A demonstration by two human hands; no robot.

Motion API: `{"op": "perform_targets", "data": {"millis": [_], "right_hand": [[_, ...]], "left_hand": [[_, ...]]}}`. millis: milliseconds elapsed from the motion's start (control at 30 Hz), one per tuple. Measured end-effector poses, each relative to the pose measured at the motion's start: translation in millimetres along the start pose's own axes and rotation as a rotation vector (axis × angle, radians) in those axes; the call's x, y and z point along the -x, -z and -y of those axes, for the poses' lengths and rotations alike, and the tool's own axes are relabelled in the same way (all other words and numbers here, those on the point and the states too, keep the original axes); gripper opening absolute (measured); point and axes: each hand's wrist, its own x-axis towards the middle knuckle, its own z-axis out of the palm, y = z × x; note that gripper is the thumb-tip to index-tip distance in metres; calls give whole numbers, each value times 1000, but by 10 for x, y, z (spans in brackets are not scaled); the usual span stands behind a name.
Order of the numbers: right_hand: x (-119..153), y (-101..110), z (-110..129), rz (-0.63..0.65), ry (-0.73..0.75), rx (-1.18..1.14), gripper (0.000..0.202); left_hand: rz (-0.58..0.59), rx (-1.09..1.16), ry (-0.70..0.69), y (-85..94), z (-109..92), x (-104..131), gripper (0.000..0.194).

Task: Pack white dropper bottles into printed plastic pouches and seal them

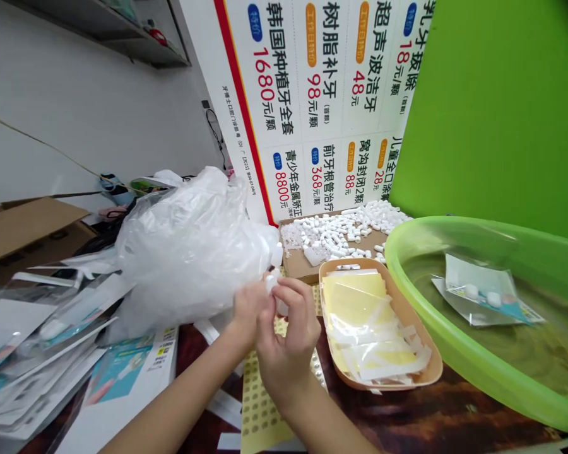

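Both hands meet over the middle of the table at a small white plastic bottle (pixel 271 284), whose rounded white top shows between the fingertips. My right hand (pixel 291 321) pinches it with thumb and fingers from the right. From the left, my left hand (pixel 248 309) is closed around its lower part, slightly blurred, and hides much of it. Beneath the hands lies a yellow sheet (pixel 260 410) covered with rows of round clear stickers. Just left of them bulges a large clear plastic bag (pixel 184 246) with whitish contents; a white piece shows at its right edge.
A cardboard tray (pixel 303 271) of small white pieces stands behind. To the right are a tan container (pixel 433 372) with yellow sheets and film, and a green basin (pixel 454 340) holding clear packets (pixel 483 293). Packaging cards (pixel 52 353) pile up at left, near a cardboard box (pixel 28 227).
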Motion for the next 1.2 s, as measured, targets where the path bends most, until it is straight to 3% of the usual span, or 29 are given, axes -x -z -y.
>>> {"op": "perform_targets", "data": {"millis": [133, 233, 333, 400, 467, 533, 600, 667, 767, 867, 1033, 1200], "right_hand": [[-6, 37, -19, 259, -70, 39, 32], [29, 58, 37, 570, -15, 2, 45], [131, 46, 102, 914, 147, 35, 52], [218, 30, 119, 1024, 215, 88, 50], [305, 21, 112, 1044, 224, 106, 47], [383, 20, 85, 1063, 220, 99, 44], [448, 23, 41, 1073, 221, 101, 41], [486, 23, -8, 1050, 224, 143, 33], [464, 8, -58, 970, 207, 204, 20], [357, -21, -21, 899, 151, 235, 16], [229, 9, 229, 870, 3, 217, 16], [472, 146, 409, 857, -177, 64, 18]], "left_hand": [[103, -200, 110, 462, 71, 249, 17], [118, -103, 184, 717, 266, 612, 20], [1, 34, 186, 735, 468, 933, 20], [-94, 21, 124, 668, 541, 1094, 16], [-130, -31, 22, 614, 573, 1213, 17], [-85, -77, -63, 624, 621, 1291, 25], [-18, -105, -55, 713, 740, 1336, 29], [-16, -157, 74, 861, 943, 1364, 30], [-101, -279, 364, 1087, 1328, 1399, 31], [-116, -292, 553, 1206, 1634, 1434, 28], [-132, -57, 703, 1289, 1780, 1490, 22], [-106, 496, 787, 1383, 1632, 1435, 33]]}}
